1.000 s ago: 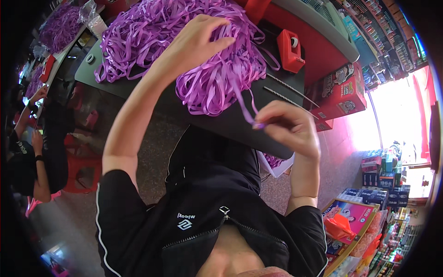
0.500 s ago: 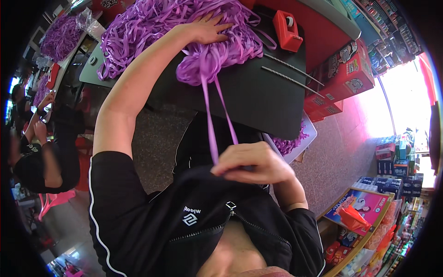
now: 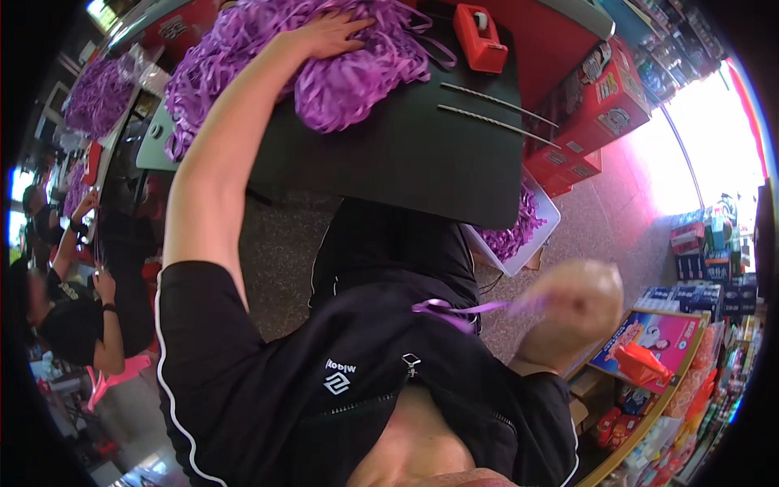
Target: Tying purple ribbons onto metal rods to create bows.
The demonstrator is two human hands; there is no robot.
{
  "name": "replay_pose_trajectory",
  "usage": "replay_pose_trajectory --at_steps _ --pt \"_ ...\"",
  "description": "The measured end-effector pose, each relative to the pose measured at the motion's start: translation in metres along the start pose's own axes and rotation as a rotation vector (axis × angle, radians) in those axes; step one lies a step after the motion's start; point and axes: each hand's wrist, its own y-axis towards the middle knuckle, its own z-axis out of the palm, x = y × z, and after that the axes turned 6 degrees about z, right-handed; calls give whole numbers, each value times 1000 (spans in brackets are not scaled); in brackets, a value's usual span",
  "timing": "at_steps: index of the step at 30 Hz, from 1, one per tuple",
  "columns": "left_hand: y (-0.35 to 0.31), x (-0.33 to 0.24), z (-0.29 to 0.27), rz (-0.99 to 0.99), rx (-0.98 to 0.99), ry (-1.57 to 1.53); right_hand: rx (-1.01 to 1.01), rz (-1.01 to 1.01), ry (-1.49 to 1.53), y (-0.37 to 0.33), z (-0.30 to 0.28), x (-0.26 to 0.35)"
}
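Purple ribbon pile, a tangle of glossy flat loops, fills the upper middle and left of the frame, where the left hand lies flat on it, fingers spread. At lower right, the blurred right hand grips a ribbon strand trailing leftward. Open air separates it from the rounded corner of the smooth dark table; twisted silvery rods jut past its right edge, near a red tape dispenser.
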Motion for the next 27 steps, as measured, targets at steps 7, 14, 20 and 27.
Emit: replay_pose_trajectory --at_steps 7,14,20,27 --pt "-48 -50 -139 14 144 -235 281 537 -34 98 -66 -113" --pt "17 -159 -134 300 -251 -533 -37 578 261 127 -32 -223" --pt "92 -219 -77 322 -394 -775 -82 638 579 127 11 -249" --pt "133 -256 -41 239 -395 -947 -116 744 761 105 29 -261"
